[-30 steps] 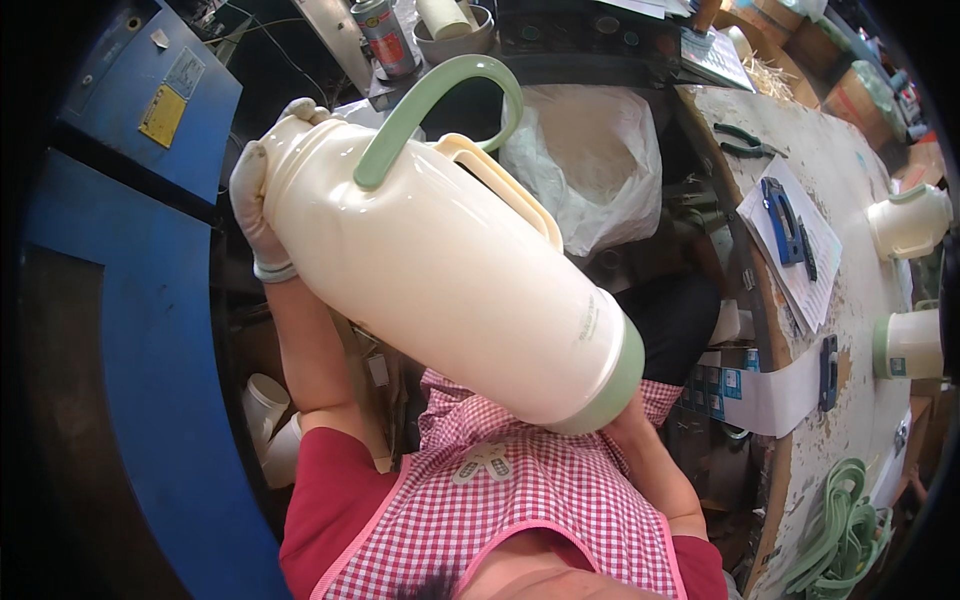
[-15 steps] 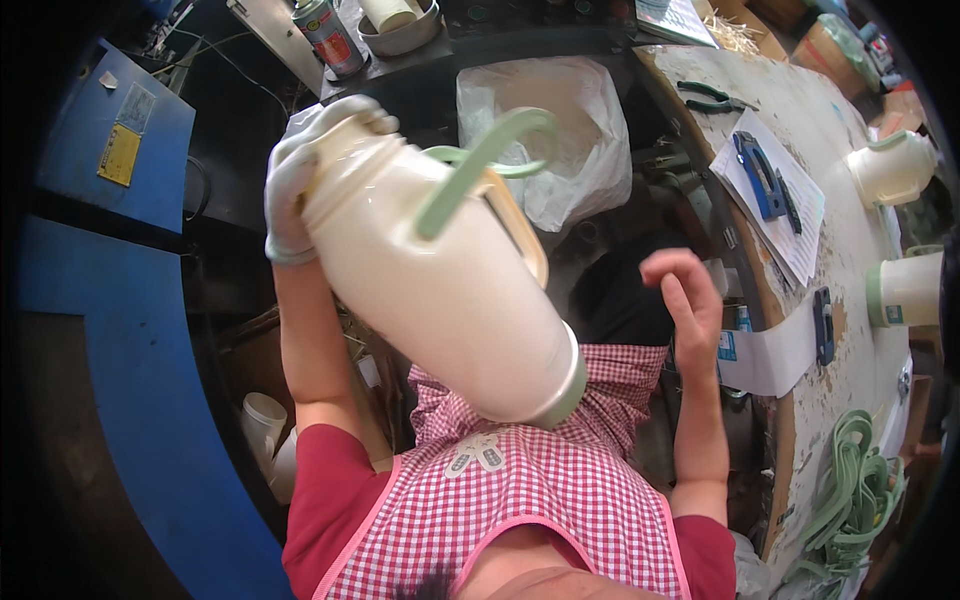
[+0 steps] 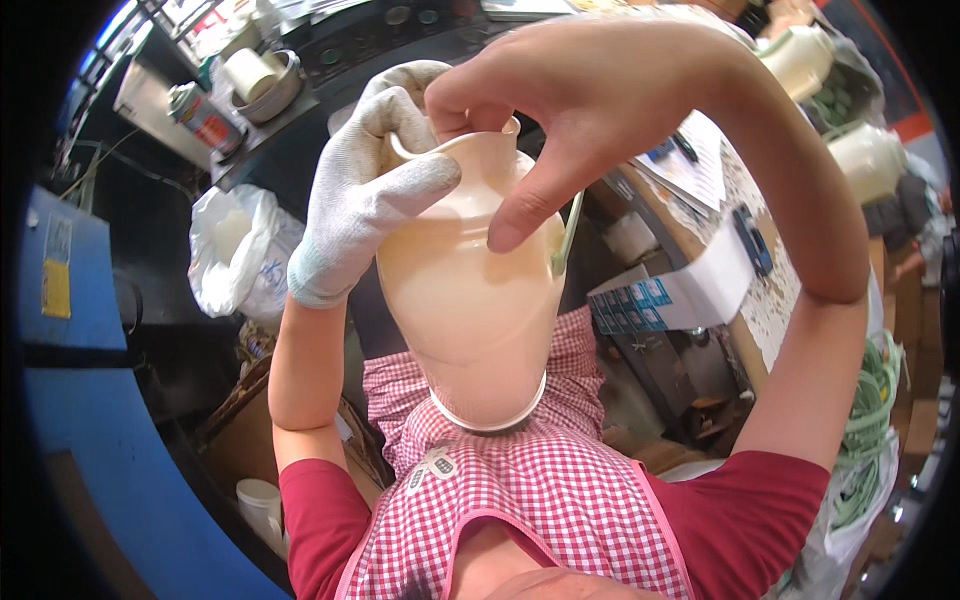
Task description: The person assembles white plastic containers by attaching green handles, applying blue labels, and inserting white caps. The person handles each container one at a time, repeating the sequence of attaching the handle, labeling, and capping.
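Two hands meet on one cream-coloured jug (image 3: 470, 300), which we hold up close in front of us, its mouth tipped away and its base resting against our red-checked apron (image 3: 540, 500). Our left hand (image 3: 365, 190), in a white work glove, is closed around the jug's neck and spout, the gloved fingers (image 3: 400, 185) wrapped over the rim. Our right hand (image 3: 580, 110) is bare; its grip is partly closed, thumb pressed flat on the jug's shoulder and fingers curled over the top edge. A pale green handle (image 3: 568, 235) shows just beside the thumb. Behind the jug, to the right, a tabletop (image 3: 770, 300) carries papers and more cream jugs (image 3: 800, 55). A white plastic bag (image 3: 235, 260) hangs to the left.
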`<action>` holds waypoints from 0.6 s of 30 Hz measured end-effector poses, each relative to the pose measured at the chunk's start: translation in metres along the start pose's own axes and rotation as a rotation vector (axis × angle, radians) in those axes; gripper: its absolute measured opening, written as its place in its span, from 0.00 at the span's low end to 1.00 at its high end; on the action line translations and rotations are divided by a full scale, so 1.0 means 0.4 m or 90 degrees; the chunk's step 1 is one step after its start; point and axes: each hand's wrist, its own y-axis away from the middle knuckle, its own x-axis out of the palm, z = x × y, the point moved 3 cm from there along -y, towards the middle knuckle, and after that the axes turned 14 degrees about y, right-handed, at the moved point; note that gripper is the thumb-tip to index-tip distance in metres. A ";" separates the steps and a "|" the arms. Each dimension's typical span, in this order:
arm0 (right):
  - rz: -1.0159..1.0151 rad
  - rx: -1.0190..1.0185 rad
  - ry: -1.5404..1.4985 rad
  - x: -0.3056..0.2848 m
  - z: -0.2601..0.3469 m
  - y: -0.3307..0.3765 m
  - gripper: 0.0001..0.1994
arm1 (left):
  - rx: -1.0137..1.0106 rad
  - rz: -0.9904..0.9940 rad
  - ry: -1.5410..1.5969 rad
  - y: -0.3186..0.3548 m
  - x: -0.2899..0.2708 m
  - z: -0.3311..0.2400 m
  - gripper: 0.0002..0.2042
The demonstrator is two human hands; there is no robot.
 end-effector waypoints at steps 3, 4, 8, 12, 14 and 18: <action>0.183 0.036 0.038 0.039 -0.017 0.011 0.22 | -0.001 0.033 0.053 -0.023 0.042 0.015 0.14; 0.259 0.004 0.080 0.051 -0.017 0.013 0.22 | 0.004 0.035 0.063 -0.027 0.057 0.019 0.14; 0.217 -0.180 0.111 0.063 -0.036 0.030 0.25 | 0.040 0.068 0.066 -0.038 0.122 0.022 0.16; 0.182 -0.150 0.079 0.066 -0.046 0.083 0.24 | 0.048 0.128 0.000 -0.050 0.189 0.019 0.17; 0.175 -0.150 0.071 0.071 -0.034 0.099 0.24 | 0.020 0.133 0.016 -0.045 0.219 0.021 0.16; 0.152 -0.135 0.052 0.085 -0.022 0.128 0.23 | -0.018 0.147 -0.061 -0.019 0.270 0.020 0.16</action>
